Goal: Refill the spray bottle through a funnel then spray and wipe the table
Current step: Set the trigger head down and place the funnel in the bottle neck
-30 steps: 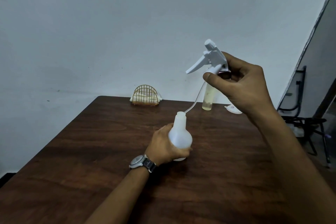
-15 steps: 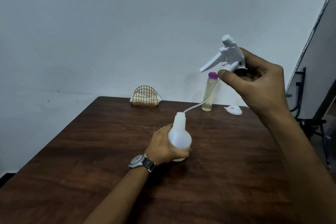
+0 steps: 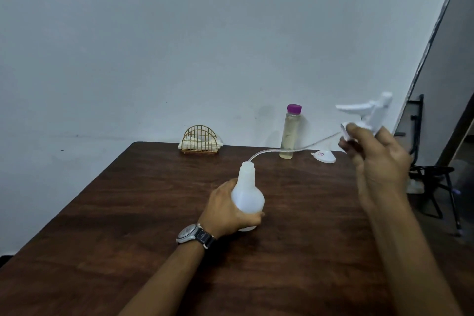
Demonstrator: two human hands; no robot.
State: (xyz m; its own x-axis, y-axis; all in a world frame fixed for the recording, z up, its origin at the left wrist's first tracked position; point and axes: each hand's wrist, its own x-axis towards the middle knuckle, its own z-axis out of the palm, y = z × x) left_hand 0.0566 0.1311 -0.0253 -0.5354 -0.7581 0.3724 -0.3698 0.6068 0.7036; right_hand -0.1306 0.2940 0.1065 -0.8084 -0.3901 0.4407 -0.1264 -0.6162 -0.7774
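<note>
My left hand [image 3: 228, 209] grips the white spray bottle [image 3: 247, 195], which stands upright on the brown table [image 3: 128, 213] with its neck uncovered. My right hand [image 3: 377, 161] holds the white trigger spray head [image 3: 369, 113] up and off to the right. Its thin clear dip tube [image 3: 284, 151] bends back to the bottle's neck, with the tip still at the mouth. A clear bottle of yellowish liquid with a purple cap [image 3: 290, 131] stands at the table's far edge. A white funnel [image 3: 324, 156] lies upside down right beside it.
A gold wire napkin holder [image 3: 201, 140] with white napkins stands at the far edge by the wall. Beyond the table's right side is a black metal chair [image 3: 436, 182]. A white wall runs behind the table.
My right hand has carried the spray head rightward and lower, drawing the dip tube almost fully out of the bottle. My left hand and the bottle have stayed in place.
</note>
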